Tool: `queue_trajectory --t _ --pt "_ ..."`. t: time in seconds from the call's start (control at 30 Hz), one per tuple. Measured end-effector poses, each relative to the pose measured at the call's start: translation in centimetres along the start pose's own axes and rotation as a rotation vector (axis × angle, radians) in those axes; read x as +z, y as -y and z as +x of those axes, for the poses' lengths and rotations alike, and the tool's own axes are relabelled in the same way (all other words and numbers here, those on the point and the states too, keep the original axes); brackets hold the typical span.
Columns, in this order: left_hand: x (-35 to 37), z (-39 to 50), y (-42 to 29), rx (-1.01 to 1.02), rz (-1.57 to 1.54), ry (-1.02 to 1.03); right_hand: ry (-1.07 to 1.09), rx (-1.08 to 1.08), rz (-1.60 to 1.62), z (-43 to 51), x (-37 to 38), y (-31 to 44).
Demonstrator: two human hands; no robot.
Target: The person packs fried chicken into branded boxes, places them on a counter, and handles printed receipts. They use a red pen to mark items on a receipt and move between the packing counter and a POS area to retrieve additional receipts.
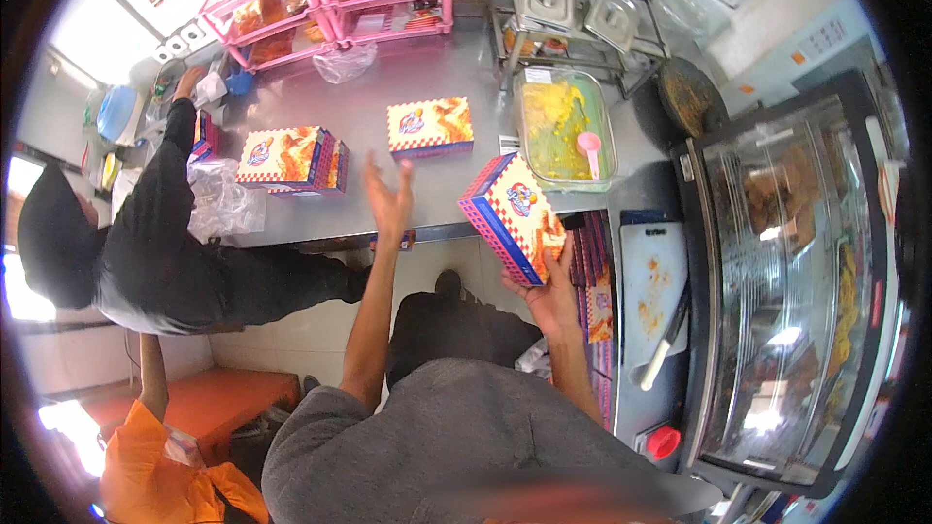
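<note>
My right hand (550,291) grips the lower end of a printed cardboard food box (513,222), which is tilted in front of the steel counter (429,215). My left hand (389,193) is raised at the counter's front edge with fingers spread and nothing in it. Just beyond it a closed printed box (429,127) lies on the counter. More such boxes (284,158) are stacked to the left. Behind the held box is a glass dish of yellow food (557,109) with a pink scoop (589,145).
A co-worker in black (175,269) reaches over the counter at left; a person in orange (145,466) is behind. A knife (666,342) lies on a white cutting board (650,262), beside a glass display warmer (779,291). Pink racks (335,22) and a metal rack (502,44) stand at the back.
</note>
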State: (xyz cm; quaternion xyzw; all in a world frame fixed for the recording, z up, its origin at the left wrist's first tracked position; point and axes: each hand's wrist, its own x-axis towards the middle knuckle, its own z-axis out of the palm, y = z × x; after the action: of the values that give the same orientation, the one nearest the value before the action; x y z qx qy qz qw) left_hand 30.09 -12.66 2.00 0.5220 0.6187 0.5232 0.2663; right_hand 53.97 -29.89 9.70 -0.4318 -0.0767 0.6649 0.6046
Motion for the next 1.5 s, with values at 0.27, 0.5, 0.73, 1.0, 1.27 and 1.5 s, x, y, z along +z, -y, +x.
queue_trajectory --t 0.27,0.5,0.73,1.0,1.27,1.5 --pt "-1.0 -9.7 -6.3 -0.374 -0.67 0.581 0.324 -0.025 -0.967 3.7 3.7 -2.5" --pt "-0.5 -10.7 -10.1 -0.16 -0.017 0.512 0.641 -0.161 -0.89 6.5 3.8 0.7" --pt "-1.2 -9.4 -4.9 -0.458 -0.518 0.629 0.232 0.035 -0.875 9.6 3.0 1.4" --pt "-2.7 -6.2 1.7 -0.553 -0.494 0.001 0.675 -0.073 -1.138 13.3 8.0 4.5" --pt "-3.4 -4.1 2.1 -0.393 -0.021 -0.09 0.705 -0.444 -1.43 28.8 16.2 3.7" --pt "-3.4 -3.5 0.5 -0.348 0.037 -0.007 0.81 -0.586 -2.323 35.0 17.6 3.2"
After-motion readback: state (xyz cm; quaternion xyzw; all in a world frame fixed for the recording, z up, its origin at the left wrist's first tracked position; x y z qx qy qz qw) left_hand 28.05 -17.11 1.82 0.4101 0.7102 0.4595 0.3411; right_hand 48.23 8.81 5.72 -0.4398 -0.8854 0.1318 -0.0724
